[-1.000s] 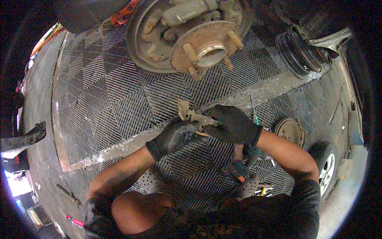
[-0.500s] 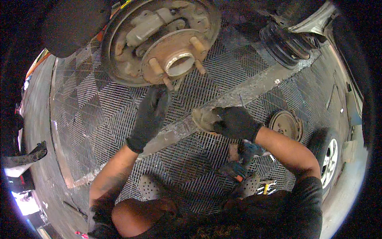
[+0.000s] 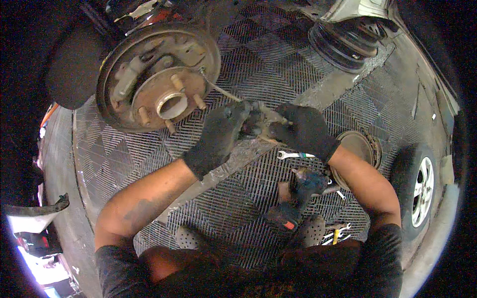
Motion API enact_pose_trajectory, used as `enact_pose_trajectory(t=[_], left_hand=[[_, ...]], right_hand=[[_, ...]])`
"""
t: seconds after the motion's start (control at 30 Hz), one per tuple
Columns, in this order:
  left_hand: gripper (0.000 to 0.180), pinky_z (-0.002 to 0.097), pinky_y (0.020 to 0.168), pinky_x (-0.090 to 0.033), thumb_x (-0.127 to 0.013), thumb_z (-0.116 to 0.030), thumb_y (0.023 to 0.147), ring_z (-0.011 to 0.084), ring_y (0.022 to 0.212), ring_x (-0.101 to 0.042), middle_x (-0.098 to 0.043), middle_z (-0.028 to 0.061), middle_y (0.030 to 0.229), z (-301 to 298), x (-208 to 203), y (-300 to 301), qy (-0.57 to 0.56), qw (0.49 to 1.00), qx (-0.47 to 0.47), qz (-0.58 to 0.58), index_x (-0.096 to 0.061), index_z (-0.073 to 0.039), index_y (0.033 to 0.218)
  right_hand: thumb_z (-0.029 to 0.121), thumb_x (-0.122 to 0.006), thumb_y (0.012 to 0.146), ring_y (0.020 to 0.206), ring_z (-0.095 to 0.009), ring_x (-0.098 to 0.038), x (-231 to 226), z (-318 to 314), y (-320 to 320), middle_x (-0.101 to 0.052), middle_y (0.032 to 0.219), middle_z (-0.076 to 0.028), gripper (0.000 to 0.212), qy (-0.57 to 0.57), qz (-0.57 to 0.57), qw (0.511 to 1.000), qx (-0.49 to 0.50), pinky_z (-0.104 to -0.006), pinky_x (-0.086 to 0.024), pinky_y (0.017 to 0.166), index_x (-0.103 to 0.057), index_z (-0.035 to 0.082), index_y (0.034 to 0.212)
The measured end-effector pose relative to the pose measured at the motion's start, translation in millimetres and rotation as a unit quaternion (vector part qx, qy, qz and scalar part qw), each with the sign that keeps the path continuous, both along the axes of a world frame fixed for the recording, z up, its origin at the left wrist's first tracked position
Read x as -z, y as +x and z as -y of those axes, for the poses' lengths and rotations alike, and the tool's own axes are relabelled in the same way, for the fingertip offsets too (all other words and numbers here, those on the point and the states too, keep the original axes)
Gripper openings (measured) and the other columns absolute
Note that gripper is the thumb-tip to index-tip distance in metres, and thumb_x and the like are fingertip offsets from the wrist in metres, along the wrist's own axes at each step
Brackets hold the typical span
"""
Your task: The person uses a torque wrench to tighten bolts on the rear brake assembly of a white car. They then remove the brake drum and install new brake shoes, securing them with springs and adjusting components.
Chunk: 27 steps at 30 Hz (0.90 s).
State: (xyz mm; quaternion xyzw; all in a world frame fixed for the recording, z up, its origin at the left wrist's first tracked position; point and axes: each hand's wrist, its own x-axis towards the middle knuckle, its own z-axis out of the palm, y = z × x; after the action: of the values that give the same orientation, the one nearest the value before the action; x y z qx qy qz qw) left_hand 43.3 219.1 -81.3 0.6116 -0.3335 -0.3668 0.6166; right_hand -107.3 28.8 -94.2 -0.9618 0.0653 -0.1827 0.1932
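Both my hands wear black gloves and meet just right of a rusty wheel hub (image 3: 154, 89) with studs. A thin brake cable (image 3: 224, 92) runs from the brake backing plate (image 3: 214, 67) to my left hand (image 3: 218, 131), whose fingers are closed at its end. My right hand (image 3: 307, 130) grips a worn, curved brake shoe (image 3: 271, 117), partly hidden by both gloves. My left fingertips meet its near end; whether the cable joins the shoe cannot be made out.
Below my hands, a cordless impact wrench (image 3: 305, 191) and a spanner (image 3: 293, 155) lie on the grated floor mat (image 3: 238, 198). A brake drum (image 3: 354, 144) and tyred wheel (image 3: 417, 193) sit right; a black rim (image 3: 343, 47) is farther back. More spanners (image 3: 340, 234) lie beside my shoe.
My right hand has brought the brake shoe slightly right and up. My left hand has moved right from below the hub to meet it, drawing the cable out. The hub appears farther left and lower.
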Motion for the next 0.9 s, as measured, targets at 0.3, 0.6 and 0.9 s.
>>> enact_pose_trajectory(t=[0.3, 0.6, 0.9], left_hand=[[0.032, 0.0354, 0.075, -0.051, -0.054, -0.026, 0.106, 0.0166, 0.082, -0.064, -0.071, 0.0093, 0.092, 47.4, 41.0, -38.3, -0.065, 0.946, -0.3, 0.102, -0.071, 0.001, 0.105], [0.027, 0.0358, 0.08, -0.049, -0.054, -0.019, 0.105, 0.0186, 0.088, -0.06, -0.068, 0.0102, 0.104, 3.9, 80.0, -43.2, -0.095, 0.914, -0.382, 0.1, -0.067, 0.003, 0.114], [0.027, 0.0343, 0.078, -0.049, -0.059, -0.019, 0.104, 0.0181, 0.086, -0.059, -0.068, 0.0084, 0.098, -9.3, 96.9, -18.9, -0.121, 0.928, -0.333, 0.115, -0.067, 0.002, 0.118]], right_hand=[[0.031, -0.069, 0.092, 0.081, -0.047, -0.066, 8.6, 14.1, 5.3, -0.065, 0.087, -0.026, 0.034, 0.197, 0.021, 0.98, -0.02, -0.0516, -0.05, 0.068, -0.059, 0.004, 0.109], [0.028, -0.067, 0.092, 0.08, -0.047, -0.066, 8.1, -8.3, 34.2, -0.067, 0.086, -0.023, 0.033, 0.112, 0.009, 0.99, -0.09, -0.0541, -0.05, 0.068, -0.06, 0.005, 0.115], [0.027, -0.07, 0.085, 0.08, -0.043, -0.07, -56.3, -33.1, 60.6, -0.072, 0.088, -0.022, 0.04, -0.178, -0.197, 0.956, -0.124, -0.0542, -0.055, 0.073, -0.071, 0.01, 0.121]])
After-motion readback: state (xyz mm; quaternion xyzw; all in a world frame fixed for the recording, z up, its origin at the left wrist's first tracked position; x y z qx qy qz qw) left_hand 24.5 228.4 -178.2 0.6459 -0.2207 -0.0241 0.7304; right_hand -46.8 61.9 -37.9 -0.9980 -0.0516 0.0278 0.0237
